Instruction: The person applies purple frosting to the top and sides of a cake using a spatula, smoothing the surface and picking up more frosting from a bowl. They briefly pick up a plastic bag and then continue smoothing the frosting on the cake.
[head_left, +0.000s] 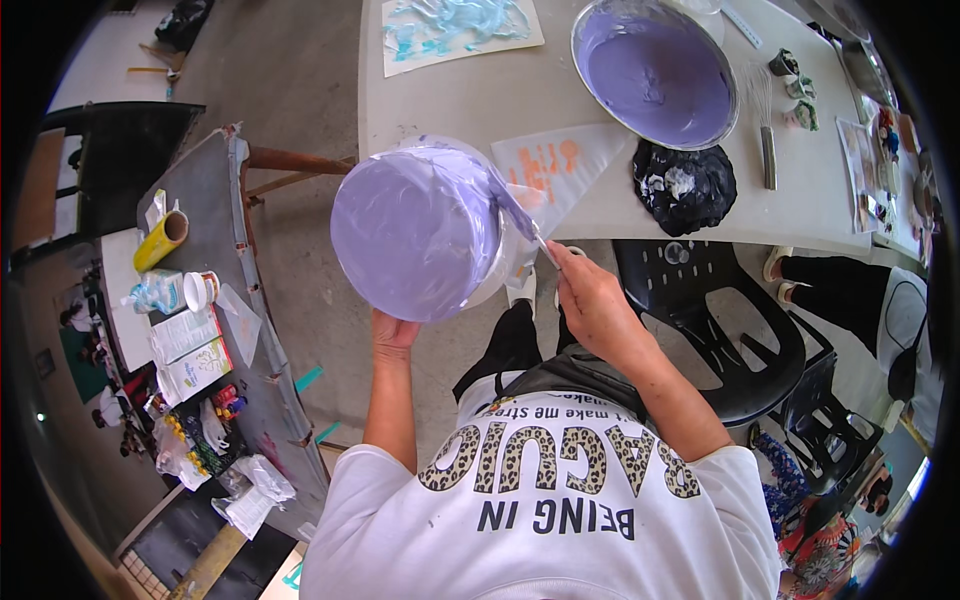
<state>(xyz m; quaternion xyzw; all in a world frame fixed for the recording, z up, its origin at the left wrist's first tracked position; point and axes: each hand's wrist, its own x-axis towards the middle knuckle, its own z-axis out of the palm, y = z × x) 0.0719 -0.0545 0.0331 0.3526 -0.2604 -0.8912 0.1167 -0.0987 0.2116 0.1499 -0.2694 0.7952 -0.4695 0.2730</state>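
Note:
A round cake covered in lilac frosting is held up in front of me, tilted, with my left hand under its near edge. The fingers of that hand are mostly hidden beneath it. My right hand grips the handle of a metal spatula, whose frosting-coated blade lies against the cake's right side. Beyond, on the table, stands a metal bowl of lilac frosting. A clear plastic piping bag with orange print lies between the cake and the bowl.
The pale table also bears a whisk, a black plastic bag, small cups and a board smeared with blue frosting. Black plastic chairs stand at the right, near another person. A cluttered grey table stands left.

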